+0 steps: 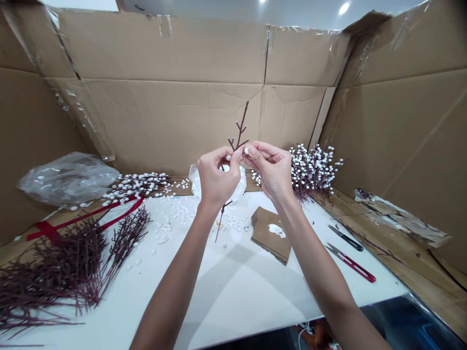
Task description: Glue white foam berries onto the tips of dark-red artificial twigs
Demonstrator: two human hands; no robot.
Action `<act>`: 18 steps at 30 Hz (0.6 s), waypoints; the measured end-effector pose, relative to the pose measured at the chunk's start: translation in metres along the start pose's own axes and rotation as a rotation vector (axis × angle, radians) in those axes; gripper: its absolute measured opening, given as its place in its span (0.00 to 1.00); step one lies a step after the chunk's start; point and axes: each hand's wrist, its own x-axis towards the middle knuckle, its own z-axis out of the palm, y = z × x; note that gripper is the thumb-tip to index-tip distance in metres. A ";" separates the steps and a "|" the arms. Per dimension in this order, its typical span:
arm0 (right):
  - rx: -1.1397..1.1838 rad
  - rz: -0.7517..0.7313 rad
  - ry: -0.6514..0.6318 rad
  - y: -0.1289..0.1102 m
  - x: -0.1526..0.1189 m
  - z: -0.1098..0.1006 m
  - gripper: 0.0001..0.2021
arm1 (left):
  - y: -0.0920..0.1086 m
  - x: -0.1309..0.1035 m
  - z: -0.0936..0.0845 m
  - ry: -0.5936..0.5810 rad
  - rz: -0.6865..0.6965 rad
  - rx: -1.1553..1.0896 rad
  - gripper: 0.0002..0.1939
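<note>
Above the middle of the white table (241, 277), my left hand (219, 177) pinches a dark brown branched twig (241, 127). The twig's forked top points up, and its thin lower end shows below the hand. A white ball sits by my left fingers. My right hand (272, 167) is close beside it, thumb and fingers pinching a small white ball (247, 150) at a side shoot of the twig. Behind my left hand lies a white plastic bag (239, 187), partly hidden.
Bare twigs (69, 262) with red ribbon (124, 212) lie left, near a clear bag (69, 177). White-berried branches (315, 170) stand back right. Cardboard (268, 243) bears white paste. Black snips (346, 238) and red snips (352, 262) lie right. Cardboard walls (164, 116) surround the table.
</note>
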 end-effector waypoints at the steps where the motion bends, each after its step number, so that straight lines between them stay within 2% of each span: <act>1: 0.002 0.002 -0.001 0.000 0.000 0.000 0.07 | 0.000 0.000 0.000 0.000 0.000 0.003 0.13; 18: 0.007 0.009 0.017 0.013 0.000 0.002 0.06 | -0.004 -0.001 0.001 0.004 -0.047 -0.010 0.16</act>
